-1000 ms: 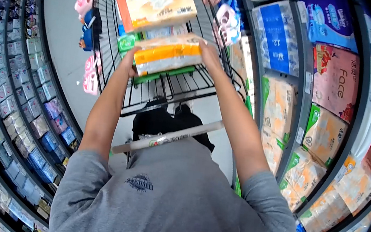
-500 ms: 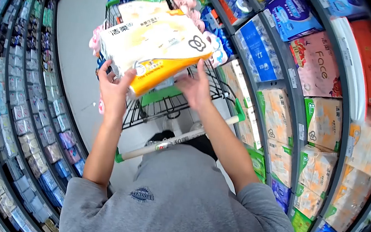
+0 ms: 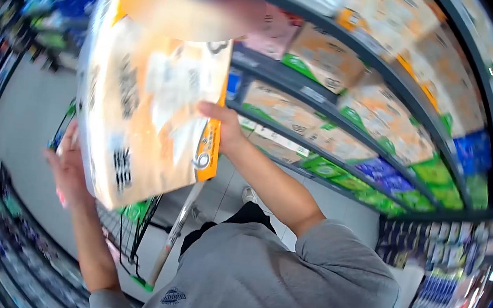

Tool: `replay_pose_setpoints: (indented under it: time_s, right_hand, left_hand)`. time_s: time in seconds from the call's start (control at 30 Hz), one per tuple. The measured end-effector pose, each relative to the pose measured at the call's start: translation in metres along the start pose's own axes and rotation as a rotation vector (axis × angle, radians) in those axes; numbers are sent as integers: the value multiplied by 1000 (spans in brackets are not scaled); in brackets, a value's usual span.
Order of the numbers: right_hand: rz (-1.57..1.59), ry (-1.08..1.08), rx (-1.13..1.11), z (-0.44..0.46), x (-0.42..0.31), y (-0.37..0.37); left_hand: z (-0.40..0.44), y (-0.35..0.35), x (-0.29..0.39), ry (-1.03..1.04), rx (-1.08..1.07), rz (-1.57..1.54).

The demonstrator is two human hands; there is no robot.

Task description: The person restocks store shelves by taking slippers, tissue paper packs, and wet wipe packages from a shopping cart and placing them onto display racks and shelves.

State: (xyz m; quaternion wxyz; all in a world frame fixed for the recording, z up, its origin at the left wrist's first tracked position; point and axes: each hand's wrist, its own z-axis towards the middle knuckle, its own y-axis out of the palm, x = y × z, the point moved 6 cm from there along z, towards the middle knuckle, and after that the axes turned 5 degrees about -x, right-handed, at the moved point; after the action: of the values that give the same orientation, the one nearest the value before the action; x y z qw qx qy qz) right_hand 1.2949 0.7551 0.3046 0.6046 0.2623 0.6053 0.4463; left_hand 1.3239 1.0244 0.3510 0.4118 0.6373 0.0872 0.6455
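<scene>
A large tissue pack (image 3: 161, 100), cream and white with orange edges and a "6" at a lower corner, is held upright above the cart. My right hand (image 3: 225, 130) grips its right edge, with the thumb on the front face and the other fingers hidden behind. By the lower left side of the pack is my left hand (image 3: 69, 166), its fingers stretched and apart; whether it touches the pack I cannot tell. Below and partly behind the pack stands the shopping cart (image 3: 142, 227) with green fittings. The top of the pack is blurred.
Shelves (image 3: 303, 90) of similar orange-and-white tissue packs (image 3: 326, 59) run along the right. Green packs (image 3: 342, 175) and purple packs (image 3: 385, 174) fill the lower shelf. More stocked shelves (image 3: 9, 235) line the left. The cart handle (image 3: 175, 231) lies close to my body, over the tiled floor (image 3: 31, 103).
My view and body have turned toward the right-hand shelves. The tissue pack has swung away from over the cart basket and is now upright. My right hand has closed on it; my left has loosened.
</scene>
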Motion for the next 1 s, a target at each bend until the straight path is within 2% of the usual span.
replay_pose_setpoints:
  time_s: [0.07, 0.1, 0.17, 0.27, 0.3, 0.33, 0.4, 0.43, 0.47, 0.53, 0.6, 0.7, 0.73, 0.8, 0.83, 0.93, 1.0]
  right_hand:
    - [-76, -105, 34, -22, -41, 0]
    - [-195, -152, 32, -34, -60, 1]
    - [-339, -237, 54, -64, -96, 7]
    - [-303, -336, 63, -107, -160, 2]
    - [-322, -373, 98, -123, -182, -3]
    - [-330, -420, 113, -136, -204, -6]
    - [-551, -609, 195, -173, -259, -10]
    - [-658, -654, 221, -193, -284, -2]
    - [-643, -643, 238, -209, -302, -3]
    - [-792, -779, 170, -240, -349, 1]
    - [-1022, -959, 186, -272, -389, 7]
    - [-1477, -1069, 330, -318, -441, 21]
    - [-1551, -1116, 398, -330, -461, 14]
    - [-1616, -1240, 563, -354, -503, -11]
    - [-1601, -1214, 559, -356, -514, -15]
    - [-1959, -1039, 291, -348, -546, 21]
    - [-2062, -994, 200, -341, -551, 21]
  left_hand:
    - [38, 78, 2, 95, -294, 59]
    - [52, 102, -11, 91, -334, 60]
    - [70, 143, -24, 298, -179, 889]
    - [101, 185, -74, 270, -99, 861]
    - [111, 218, -81, 557, -206, 1132]
    - [122, 246, -91, 565, -256, 1118]
    - [125, 314, -110, 773, -381, 1255]
    - [132, 342, -126, 589, -488, 1072]
    - [133, 369, -143, 299, -476, 890]
    - [135, 430, -166, 325, -573, 936]
    - [146, 481, -182, 371, -639, 857]
    - [166, 537, -195, 514, -716, 963]
    - [169, 552, -199, 571, -784, 1087]
    - [181, 577, -207, 726, -811, 1118]
    - [185, 583, -213, 701, -796, 1133]
    - [171, 614, -232, 736, -1200, 803]
    - [165, 630, -248, 741, -1340, 687]
